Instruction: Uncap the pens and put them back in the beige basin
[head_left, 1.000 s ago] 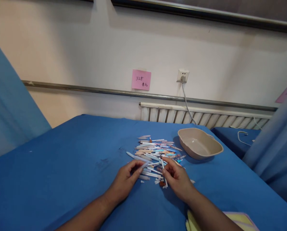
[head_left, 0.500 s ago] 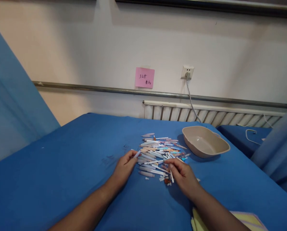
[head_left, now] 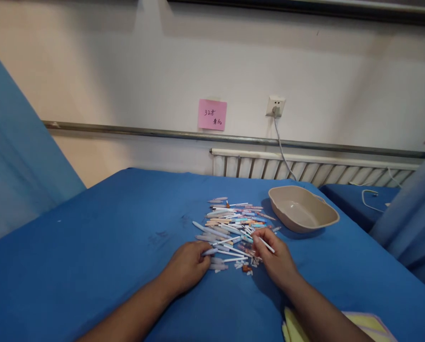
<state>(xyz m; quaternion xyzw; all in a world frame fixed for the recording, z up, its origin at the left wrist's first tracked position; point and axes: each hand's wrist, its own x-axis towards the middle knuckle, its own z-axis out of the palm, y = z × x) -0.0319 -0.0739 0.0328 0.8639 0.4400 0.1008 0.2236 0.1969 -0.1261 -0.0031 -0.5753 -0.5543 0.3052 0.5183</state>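
Observation:
A loose pile of pens (head_left: 219, 214) and thin white sticks (head_left: 235, 260) lies on the blue-covered bed. At the pile's near left edge, my left hand (head_left: 188, 265) is closed, with thumb and fingers on a greyish-lavender pen (head_left: 209, 251). Over the right side of the pile, my right hand (head_left: 275, 259) pinches a slim white stick (head_left: 267, 244), which points down to the right. Its fingertips are partly hidden. Small white pieces (head_left: 239, 264) and a brown piece (head_left: 247, 269) are scattered between the hands, at the near edge of the pile.
A beige basin (head_left: 305, 216) stands right of the pile. A yellow cloth (head_left: 371, 323) lies under my right forearm. Behind the bed (head_left: 127, 223) are a radiator (head_left: 248, 164), a metal rail (head_left: 144, 133) and a socket with a cord (head_left: 276, 107). Blue curtains (head_left: 23, 142) hang at both sides.
My left hand has moved nearer to me; the pen it held lies in the pile's left edge, and it grips another. My right hand has shifted slightly right, its white stick turned.

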